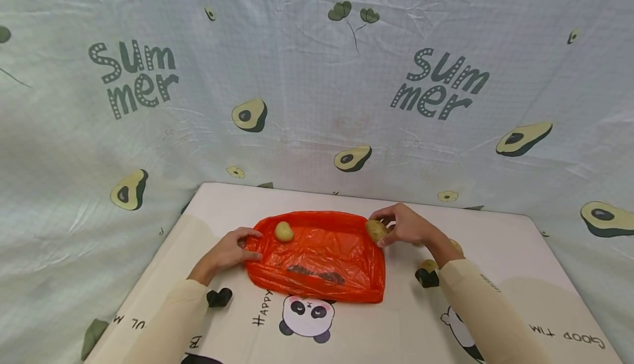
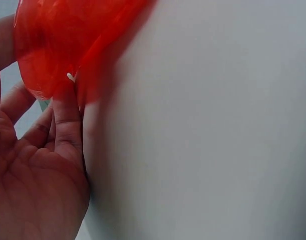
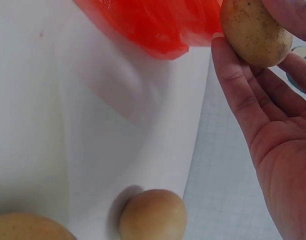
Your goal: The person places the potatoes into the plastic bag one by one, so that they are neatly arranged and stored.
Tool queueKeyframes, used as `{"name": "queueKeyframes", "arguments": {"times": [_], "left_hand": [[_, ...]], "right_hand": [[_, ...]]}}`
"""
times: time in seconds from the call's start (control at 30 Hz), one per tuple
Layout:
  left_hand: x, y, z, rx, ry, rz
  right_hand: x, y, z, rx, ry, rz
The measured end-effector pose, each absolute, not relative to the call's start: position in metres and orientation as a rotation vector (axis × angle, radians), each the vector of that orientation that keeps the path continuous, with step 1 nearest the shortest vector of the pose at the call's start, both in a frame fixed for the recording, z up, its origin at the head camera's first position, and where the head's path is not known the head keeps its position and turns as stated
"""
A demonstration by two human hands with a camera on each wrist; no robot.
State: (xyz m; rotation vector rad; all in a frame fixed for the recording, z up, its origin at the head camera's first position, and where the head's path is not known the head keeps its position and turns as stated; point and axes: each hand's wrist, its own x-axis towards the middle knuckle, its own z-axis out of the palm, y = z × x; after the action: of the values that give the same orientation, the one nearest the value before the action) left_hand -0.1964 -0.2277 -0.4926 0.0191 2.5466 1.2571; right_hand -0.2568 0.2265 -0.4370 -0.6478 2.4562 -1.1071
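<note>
Pinching a potato (image 1: 376,231) between thumb and fingers of the right hand (image 1: 410,224), right of centre, beside a red bag (image 1: 322,248) mid-frame, touching its left edge with the left hand (image 1: 227,249), thumb and fingers well apart, reaching in from both lower corners, with another potato (image 1: 284,232) at the bag's upper left.

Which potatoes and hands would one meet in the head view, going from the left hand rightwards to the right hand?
Left hand → pale potato seen against the red bag → held potato → right hand.
</note>
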Motion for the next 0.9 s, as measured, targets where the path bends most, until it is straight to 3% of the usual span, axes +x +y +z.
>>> {"name": "queueKeyframes", "arguments": {"times": [0.9], "left_hand": [[-0.197, -0.228, -0.493, 0.021, 2.558, 1.261]], "right_hand": [[-0.257, 0.205, -0.431, -0.714, 2.429, -1.090]]}}
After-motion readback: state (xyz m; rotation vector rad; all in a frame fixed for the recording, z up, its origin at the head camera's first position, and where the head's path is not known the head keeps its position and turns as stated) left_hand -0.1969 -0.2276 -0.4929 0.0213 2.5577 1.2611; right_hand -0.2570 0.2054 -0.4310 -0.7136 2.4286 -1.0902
